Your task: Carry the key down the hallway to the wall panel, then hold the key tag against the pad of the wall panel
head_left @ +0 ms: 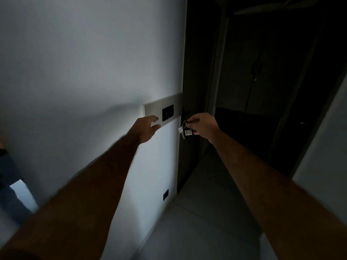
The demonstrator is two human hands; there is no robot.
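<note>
Just at the wall's corner edge, my left hand (145, 129) reached open-fingered onto the switch plate (163, 112) while my right hand (201, 126) pinched the key bunch (185, 130), hanging long-axis downward beside the dark open doorway (244, 91).

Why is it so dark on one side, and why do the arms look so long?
Head view: light falls on the white wall, while the doorway stays nearly black. The left hand casts a soft shadow by the switch plate. The wide lens stretches both arms; the right hand pinching the keys stays fairly sharp, while the frame edges smear.
</note>
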